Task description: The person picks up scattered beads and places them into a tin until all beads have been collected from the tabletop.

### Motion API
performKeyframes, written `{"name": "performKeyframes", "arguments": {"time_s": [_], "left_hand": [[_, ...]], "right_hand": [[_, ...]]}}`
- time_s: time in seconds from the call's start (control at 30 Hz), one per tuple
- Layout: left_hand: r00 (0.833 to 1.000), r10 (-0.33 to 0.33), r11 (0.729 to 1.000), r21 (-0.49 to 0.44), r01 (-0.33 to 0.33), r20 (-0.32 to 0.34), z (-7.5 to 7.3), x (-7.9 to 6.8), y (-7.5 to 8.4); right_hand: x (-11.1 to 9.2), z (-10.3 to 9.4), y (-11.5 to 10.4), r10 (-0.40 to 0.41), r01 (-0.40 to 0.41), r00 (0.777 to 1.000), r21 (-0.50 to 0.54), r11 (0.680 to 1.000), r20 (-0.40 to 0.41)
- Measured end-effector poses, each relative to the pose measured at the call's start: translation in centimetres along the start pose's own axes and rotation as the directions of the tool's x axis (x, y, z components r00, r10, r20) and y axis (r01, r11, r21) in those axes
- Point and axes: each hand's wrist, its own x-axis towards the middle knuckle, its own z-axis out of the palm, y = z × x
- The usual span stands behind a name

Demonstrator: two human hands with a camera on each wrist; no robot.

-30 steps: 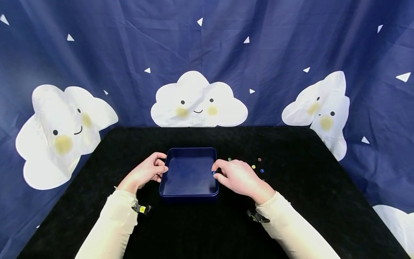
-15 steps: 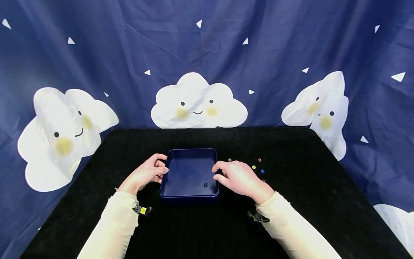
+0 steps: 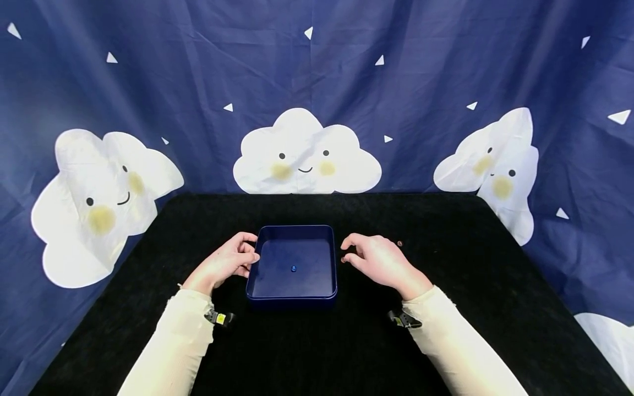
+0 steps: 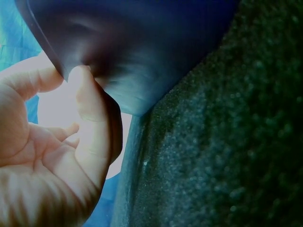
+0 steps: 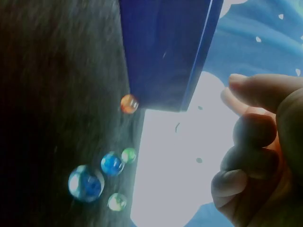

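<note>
My left hand [image 3: 225,265] pinches the left wall of a dark blue rectangular box [image 3: 297,298], its thumb at the rim. The same grip shows in the left wrist view, with fingers on both sides of the wall [image 4: 142,52]. One blue marble [image 3: 294,268] lies on the box floor. My right hand [image 3: 381,263] hovers just right of the box, fingers loosely bent, thumb and forefinger apart with nothing between them. Below it, an orange marble [image 5: 129,104] lies beside the box's outer wall. Nearby are a larger blue marble [image 5: 86,183], a smaller blue one [image 5: 112,163] and two green ones.
The box stands on a black cloth-covered table [image 3: 292,352]. Another reddish marble [image 3: 400,243] lies beyond the right hand. A dark blue curtain with white clouds [image 3: 307,151] rises behind and around the table.
The blue marble left my right fingertips, dropped into the box and rolled towards its middle. My right hand then drew back to the right. The left hand kept its grip.
</note>
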Motion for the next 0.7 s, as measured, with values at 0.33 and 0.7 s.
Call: {"name": "performKeyframes", "arguments": {"time_s": [0.33, 0.7], "left_hand": [[1.0, -0.006, 1.0, -0.003, 0.006, -0.001, 0.1, 0.0, 0.0], [1.0, 0.002, 1.0, -0.001, -0.002, -0.001, 0.0, 0.0, 0.0]], "right_hand": [[-0.1, 1.1, 2.1, 0.057, -0.055, 0.993, -0.016, 0.998, 0.102], [-0.2, 2.1, 2.3, 0.028, -0.006, 0.961, -0.08, 0.997, 0.276]]}}
